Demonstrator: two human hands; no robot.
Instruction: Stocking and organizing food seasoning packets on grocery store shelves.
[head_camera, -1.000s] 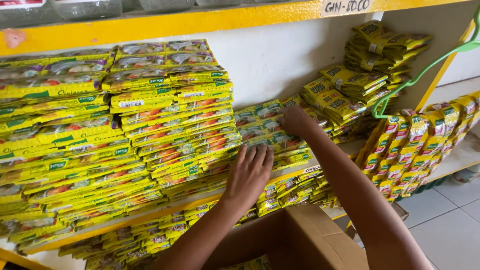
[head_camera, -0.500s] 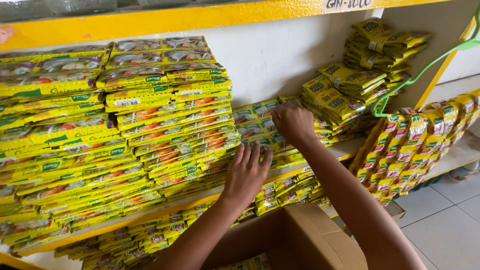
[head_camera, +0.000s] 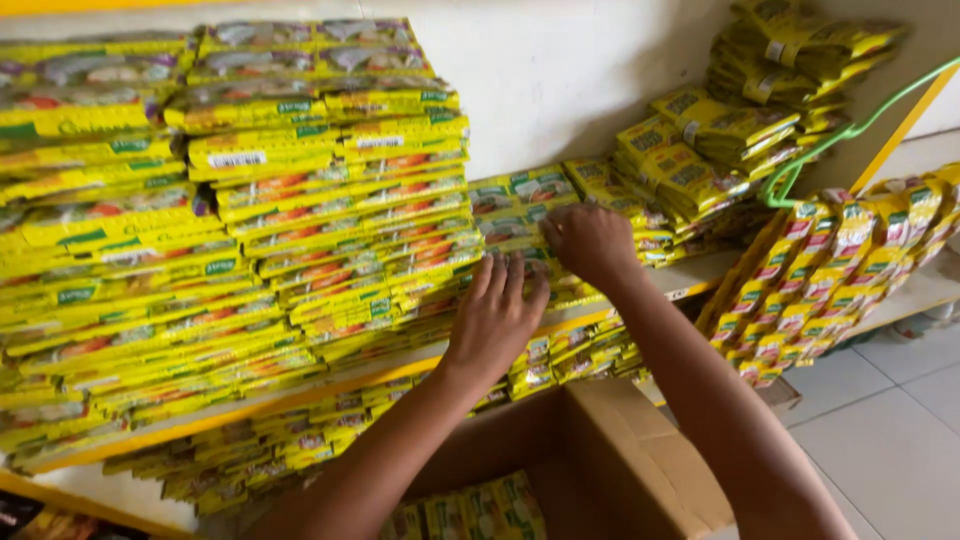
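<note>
Both hands press a low stack of yellow sachet packets (head_camera: 525, 215) near the shelf's front edge (head_camera: 690, 285): left hand (head_camera: 497, 315) flat with fingers spread, right hand (head_camera: 590, 240) with fingers curled onto the packets. The tall packet stack (head_camera: 340, 200) just beside them leans outward, so a nudge could likely topple it over that edge toward the cardboard box (head_camera: 620, 470).

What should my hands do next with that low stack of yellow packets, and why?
Probably square it up: slide the low stack of packets back toward the wall. Both the left hand and right hand rest flat on it, and its front edge sits out at the shelf lip, uneven beside the tall stack.
</note>
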